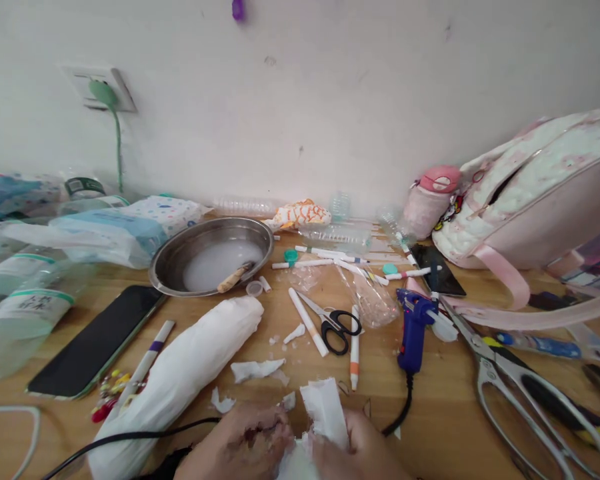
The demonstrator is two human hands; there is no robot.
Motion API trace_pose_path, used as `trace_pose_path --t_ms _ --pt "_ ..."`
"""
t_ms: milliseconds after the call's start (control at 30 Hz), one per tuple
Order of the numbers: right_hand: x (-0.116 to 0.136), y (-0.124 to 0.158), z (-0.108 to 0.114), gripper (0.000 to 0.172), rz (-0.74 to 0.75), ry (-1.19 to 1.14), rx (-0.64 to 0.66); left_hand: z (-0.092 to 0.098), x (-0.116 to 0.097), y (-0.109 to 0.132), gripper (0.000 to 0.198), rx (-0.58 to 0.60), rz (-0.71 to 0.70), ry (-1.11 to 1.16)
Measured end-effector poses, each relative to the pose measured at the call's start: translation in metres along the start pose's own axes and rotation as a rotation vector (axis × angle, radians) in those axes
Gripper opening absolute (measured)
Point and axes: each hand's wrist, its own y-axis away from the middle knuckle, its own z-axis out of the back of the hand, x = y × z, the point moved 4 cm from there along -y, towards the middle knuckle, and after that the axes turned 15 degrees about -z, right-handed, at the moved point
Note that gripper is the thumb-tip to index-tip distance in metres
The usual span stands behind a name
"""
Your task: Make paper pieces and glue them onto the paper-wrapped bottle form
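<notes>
At the bottom edge of the view, my left hand (240,447) and my right hand (363,450) are both closed on a piece of white tissue paper (324,408) that sticks up between them. Their fingertips are partly cut off by the frame. Just left of my hands lies a long object wrapped in white tissue (185,373), set diagonally on the wooden table (430,427). Torn tissue scraps (256,369) lie in front of my hands.
A metal bowl (173,263) holds white liquid and a brush. Nearby lie black-handled scissors (337,327), a blue glue gun (413,327), several markers (354,347), a phone (97,340), large shears (520,387), plastic bottles (20,313) and a pink bag (540,187).
</notes>
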Motion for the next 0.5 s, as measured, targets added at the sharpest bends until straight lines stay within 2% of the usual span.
trace_pose_path --t_ms 100,167,233,367,433,500 --pt "0.009 0.01 0.005 0.036 -0.064 0.07 -0.084 0.003 -0.003 -0.004 0.029 -0.001 0.02 -0.097" --pt "0.014 0.014 0.008 0.041 -0.06 0.032 -0.091 0.003 -0.006 -0.006 0.032 0.003 0.039 -0.123" --pt "0.018 0.014 0.007 0.049 0.025 -0.096 0.002 0.001 -0.009 -0.007 0.034 0.008 0.062 -0.105" --pt "0.025 0.013 -0.003 0.059 0.254 -0.336 0.366 0.001 -0.01 -0.007 0.04 -0.043 0.08 -0.043" --pt "0.023 0.011 -0.004 0.053 0.256 -0.276 0.368 0.006 -0.01 -0.006 0.039 -0.101 0.068 -0.029" --pt "0.022 0.011 -0.003 0.045 0.236 -0.194 0.281 0.011 -0.008 -0.005 0.039 -0.152 0.056 -0.001"
